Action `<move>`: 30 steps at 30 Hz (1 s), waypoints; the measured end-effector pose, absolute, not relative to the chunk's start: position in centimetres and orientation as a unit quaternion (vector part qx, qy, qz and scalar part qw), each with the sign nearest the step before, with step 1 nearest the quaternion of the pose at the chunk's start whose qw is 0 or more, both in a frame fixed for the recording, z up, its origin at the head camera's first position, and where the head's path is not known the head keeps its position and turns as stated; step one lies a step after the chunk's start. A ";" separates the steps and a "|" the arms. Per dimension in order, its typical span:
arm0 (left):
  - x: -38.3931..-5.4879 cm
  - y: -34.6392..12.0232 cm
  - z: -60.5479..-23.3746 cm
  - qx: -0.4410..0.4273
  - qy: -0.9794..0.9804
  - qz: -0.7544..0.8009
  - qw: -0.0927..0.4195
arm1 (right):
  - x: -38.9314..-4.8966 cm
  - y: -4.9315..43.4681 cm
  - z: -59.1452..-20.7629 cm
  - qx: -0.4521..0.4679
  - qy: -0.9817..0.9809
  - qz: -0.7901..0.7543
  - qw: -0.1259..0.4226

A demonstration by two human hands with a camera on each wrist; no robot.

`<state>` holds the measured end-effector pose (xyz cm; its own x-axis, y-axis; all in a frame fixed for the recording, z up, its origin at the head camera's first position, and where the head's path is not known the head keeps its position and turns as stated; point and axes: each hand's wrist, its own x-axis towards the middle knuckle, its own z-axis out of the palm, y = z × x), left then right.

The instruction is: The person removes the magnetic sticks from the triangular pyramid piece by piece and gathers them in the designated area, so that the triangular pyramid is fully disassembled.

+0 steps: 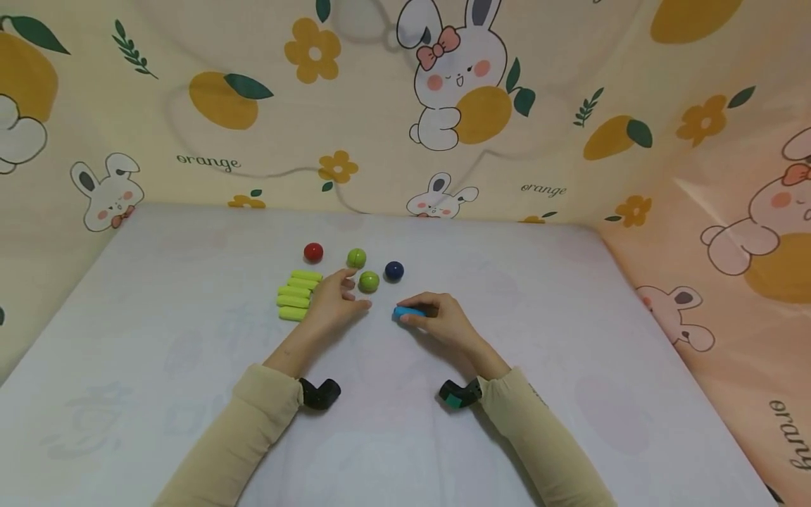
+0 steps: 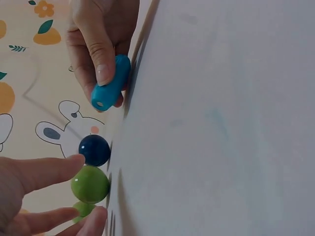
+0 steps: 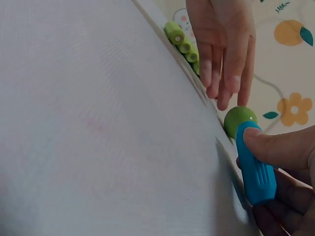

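My right hand [image 1: 441,320] pinches a short blue ridged cylinder [image 3: 257,169] with a small hole in its end, between thumb and fingers, low over the table. To its left, my left hand [image 1: 332,299] holds nothing, its fingers loosely spread. Its fingertips are close to the nearer green ball [image 1: 369,282]. A second green ball [image 1: 357,258] lies just behind, and a dark blue ball [image 1: 394,270] sits to the right. Several yellow-green cylinders [image 1: 293,313] lie side by side in a column left of the left hand, which partly hides their right ends.
A red ball [image 1: 313,252] lies behind the yellow-green cylinders. The table [image 1: 380,436] has a white cover and meets a printed cloth backdrop [image 1: 374,105] at the back and sides. A black wrist device [image 1: 319,394] sticks out from the left sleeve, another [image 1: 459,394] from the right.
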<state>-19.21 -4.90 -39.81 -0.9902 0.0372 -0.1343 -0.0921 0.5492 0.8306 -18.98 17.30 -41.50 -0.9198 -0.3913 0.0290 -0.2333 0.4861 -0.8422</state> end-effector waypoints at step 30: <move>-17.6 -6.7 -39.7 -0.004 0.869 0.491 0.068 | -18.7 14.1 -42.0 -0.219 0.867 -0.440 0.078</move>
